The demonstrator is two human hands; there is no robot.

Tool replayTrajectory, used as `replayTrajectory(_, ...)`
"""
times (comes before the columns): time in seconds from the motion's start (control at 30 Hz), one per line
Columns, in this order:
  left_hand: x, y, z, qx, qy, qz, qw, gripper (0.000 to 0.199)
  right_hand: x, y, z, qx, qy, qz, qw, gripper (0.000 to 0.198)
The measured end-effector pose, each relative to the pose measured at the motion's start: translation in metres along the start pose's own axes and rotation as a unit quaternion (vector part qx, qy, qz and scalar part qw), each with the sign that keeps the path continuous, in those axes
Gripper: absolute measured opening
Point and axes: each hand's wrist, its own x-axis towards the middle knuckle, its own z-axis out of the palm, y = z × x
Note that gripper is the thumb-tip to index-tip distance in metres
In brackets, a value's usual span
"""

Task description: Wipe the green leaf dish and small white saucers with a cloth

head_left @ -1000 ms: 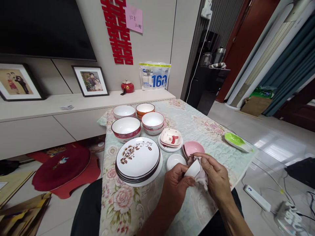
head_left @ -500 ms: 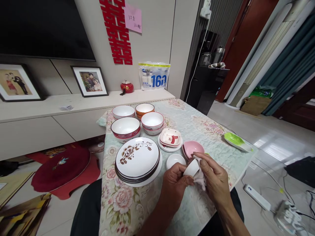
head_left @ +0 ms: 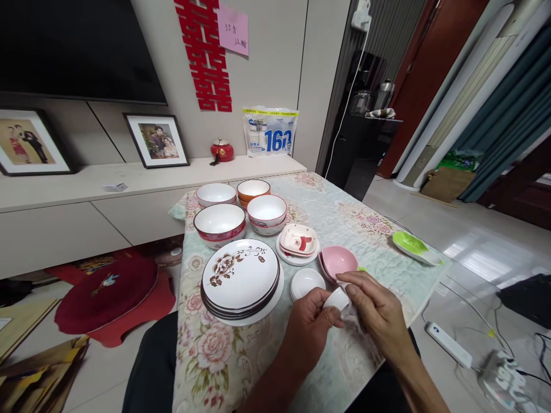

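Above the front of the table, my left hand [head_left: 310, 321] grips a small white dish [head_left: 337, 299], held tilted. Pinched in my right hand [head_left: 379, 310] is a pale cloth [head_left: 353, 316], pressed against the dish's right side; fingers hide part of both. Just behind my hands stand small white bowls [head_left: 308, 281] and pink bowls [head_left: 340, 261], one inside another. To their left is a stack of plates [head_left: 241, 275] with a brown flower pattern. Small square dishes with a red print [head_left: 298, 240] rest on white saucers [head_left: 297, 261].
Several stacked bowls [head_left: 219, 221] stand at the table's far left. A green and white leaf-shaped dish [head_left: 413, 248] lies near the right edge of the flowered tablecloth [head_left: 374, 221]. A red stool [head_left: 112, 295] is on the floor at left, a power strip [head_left: 450, 344] at right.
The small white dish has turned in my left hand, showing a different side. My right hand has shifted slightly with the cloth. The stacked dishes stay put.
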Motion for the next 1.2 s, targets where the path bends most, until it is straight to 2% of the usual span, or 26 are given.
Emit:
replayTrajectory(0.13,0.002,0.0,0.001,0.004,0.007,0.068,0.998,0.01,-0.004,-0.013,0.017,-0.076,-0.016,-0.13,0.988,0.027)
replayTrajectory(0.2,0.001,0.0,0.001,0.019,0.01,0.086,0.996,0.009,-0.003,-0.014,0.019,-0.076,-0.032,-0.153,0.985,0.028)
replayTrajectory(0.27,0.0,0.0,0.001,0.031,0.01,0.073,0.997,0.009,0.001,-0.011,0.017,-0.042,-0.022,-0.106,0.993,0.024)
replayTrajectory(0.37,-0.003,-0.003,-0.001,0.04,0.01,0.051,0.998,0.007,0.005,-0.004,0.011,0.02,0.025,0.025,0.999,0.022)
replayTrajectory(0.43,-0.003,-0.005,-0.001,0.039,0.015,0.05,0.998,0.008,0.004,-0.002,0.011,0.025,0.054,0.058,0.997,0.023)
replayTrajectory(0.5,-0.002,-0.007,-0.001,0.036,0.017,0.049,0.998,0.01,0.0,-0.004,0.016,-0.007,0.062,0.018,0.998,0.022)
replayTrajectory(0.6,0.0,-0.007,0.0,0.037,0.022,0.074,0.996,0.014,-0.006,-0.01,0.024,-0.065,0.032,-0.107,0.992,0.027)
replayTrajectory(0.67,0.0,-0.007,0.0,0.043,0.024,0.083,0.995,0.015,-0.007,-0.012,0.025,-0.067,0.016,-0.142,0.987,0.029)
replayTrajectory(0.73,0.0,-0.005,0.0,0.044,0.02,0.066,0.997,0.012,-0.004,-0.01,0.022,-0.035,0.025,-0.096,0.994,0.025)
replayTrajectory(0.8,-0.001,-0.004,-0.001,0.033,0.02,0.044,0.998,0.01,0.0,-0.004,0.018,0.02,0.05,0.01,0.998,0.022)
replayTrajectory(0.9,0.0,-0.004,-0.001,-0.006,0.036,0.031,0.999,0.01,0.001,0.005,0.018,0.117,0.067,0.163,0.977,0.031)
replayTrajectory(0.97,0.0,-0.005,0.0,-0.036,0.048,0.024,0.998,0.011,-0.002,0.007,0.021,0.127,0.079,0.187,0.971,0.035)
replayTrajectory(1.03,0.001,-0.006,0.001,-0.061,0.052,0.022,0.996,0.014,-0.007,0.005,0.026,0.071,0.099,0.132,0.984,0.032)
replayTrajectory(1.1,0.002,-0.008,0.002,-0.078,0.051,0.025,0.995,0.017,-0.01,0.001,0.03,-0.003,0.098,0.03,0.995,0.03)
replayTrajectory(1.2,0.003,-0.011,0.002,-0.096,0.046,0.038,0.994,0.021,-0.008,-0.006,0.031,-0.055,0.048,-0.113,0.991,0.038)
